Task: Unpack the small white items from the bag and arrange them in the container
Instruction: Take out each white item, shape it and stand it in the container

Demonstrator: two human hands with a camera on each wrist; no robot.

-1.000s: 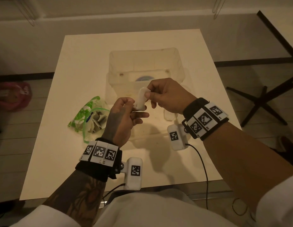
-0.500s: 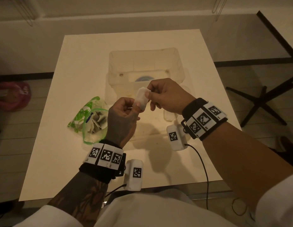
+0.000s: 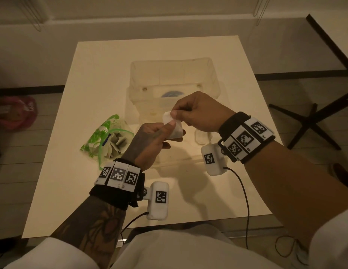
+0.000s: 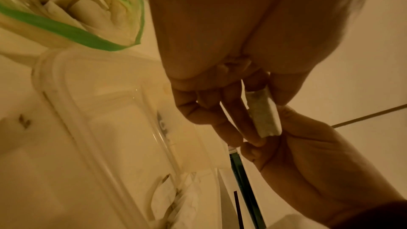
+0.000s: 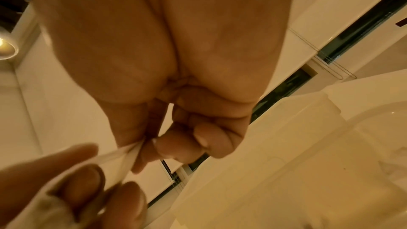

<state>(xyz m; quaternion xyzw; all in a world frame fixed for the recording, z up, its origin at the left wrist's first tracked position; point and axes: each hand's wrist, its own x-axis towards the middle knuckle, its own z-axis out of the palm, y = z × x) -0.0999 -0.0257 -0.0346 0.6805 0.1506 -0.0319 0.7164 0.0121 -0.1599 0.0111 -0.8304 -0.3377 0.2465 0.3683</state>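
White item (image 3: 172, 127) — pinched between left hand (image 3: 149, 141) and right hand (image 3: 196, 113) | above container (image 3: 175, 74)

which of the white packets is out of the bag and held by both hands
The white packet pinched between the left hand and right hand above the container; the other packets sit inside the green-trimmed bag.

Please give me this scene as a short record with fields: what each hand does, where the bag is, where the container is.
left hand: pinches lower end of the small white packet
right hand: pinches its upper end
packet place: in the air, above the container's near side
bag: open, on the table, beside the left hand, white items inside
container: clear plastic, beyond the hands
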